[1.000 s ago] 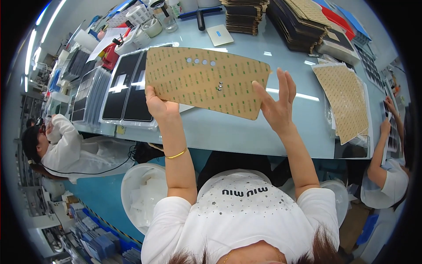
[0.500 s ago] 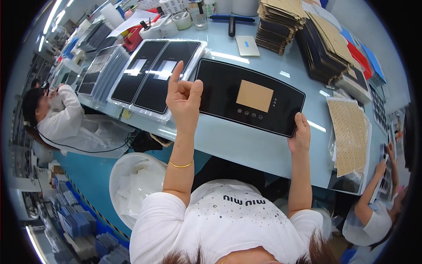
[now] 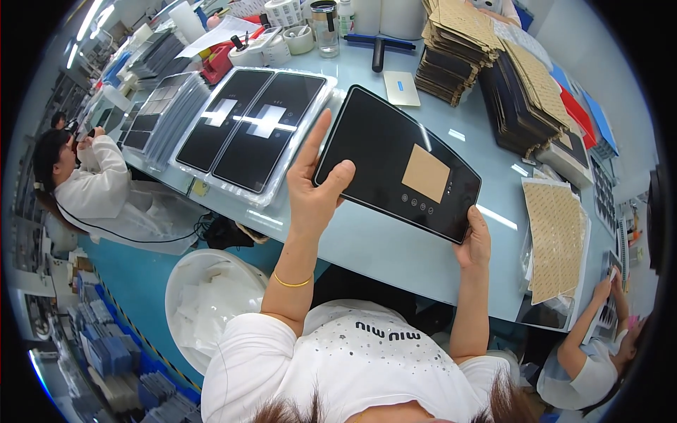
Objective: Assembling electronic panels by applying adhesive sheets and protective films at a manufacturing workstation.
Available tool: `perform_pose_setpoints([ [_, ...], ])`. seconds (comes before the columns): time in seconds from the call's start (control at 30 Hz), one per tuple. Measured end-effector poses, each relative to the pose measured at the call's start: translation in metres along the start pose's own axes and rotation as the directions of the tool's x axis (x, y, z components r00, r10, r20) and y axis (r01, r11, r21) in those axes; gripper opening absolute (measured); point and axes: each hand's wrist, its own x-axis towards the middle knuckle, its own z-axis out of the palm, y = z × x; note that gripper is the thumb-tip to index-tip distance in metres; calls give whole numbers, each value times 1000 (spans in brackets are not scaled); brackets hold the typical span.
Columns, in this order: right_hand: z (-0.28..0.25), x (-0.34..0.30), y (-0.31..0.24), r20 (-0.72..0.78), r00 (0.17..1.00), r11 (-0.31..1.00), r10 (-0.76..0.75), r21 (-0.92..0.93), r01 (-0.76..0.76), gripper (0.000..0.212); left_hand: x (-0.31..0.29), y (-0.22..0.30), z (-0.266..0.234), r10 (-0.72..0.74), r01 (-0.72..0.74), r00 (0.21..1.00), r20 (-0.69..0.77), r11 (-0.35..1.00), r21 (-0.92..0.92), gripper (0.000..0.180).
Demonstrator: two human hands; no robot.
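Note:
A black glossy panel (image 3: 370,144) with rounded corners is tilted between my hands above the table. A tan square (image 3: 427,173) shows on its face, with a row of small round icons beneath. My left hand (image 3: 314,190) grips the panel's left end, thumb on the face, index finger stretched along the edge and other fingers partly hidden behind it. At the lower right corner, my right hand (image 3: 474,243) pinches the panel, its thumb in front and fingers behind. Left of the panel lies a clear plastic tray (image 3: 248,194) bearing two similar black panels (image 3: 271,158).
A blue-and-black squeegee (image 3: 379,53) and a pale card (image 3: 402,89) lie behind the panel. Tall stacks of brown-backed sheets (image 3: 458,53) stand at the back right. Brown sheets (image 3: 556,243) lie at the right. A white bin (image 3: 176,303) stands below left; other people sit either side.
My left hand has gone from a raised pointing finger to gripping the panel's left end. The panel has turned clockwise and been tilted up, its right end lower in view.

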Motion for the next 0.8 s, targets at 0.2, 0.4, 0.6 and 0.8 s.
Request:
perform_pose_setpoints([
  [0.2,8,-2,-1,-19,1000,1000,21,13,-21,27,-6,0,10,154,-151,988,-29,984,90,43],
  [0.4,20,-3,-1,-88,996,1000,6,18,-5,24,-5,-20,23,483,-456,819,-311,876,158,23],
  [0.6,13,-6,-1,55,998,999,37,-19,-36,27,-1,-6,33,375,-406,846,-379,914,-2,23],
  [0.8,17,-15,-9,264,964,996,-41,-62,60,41,7,37,18,176,-228,941,-289,961,-155,13],
])
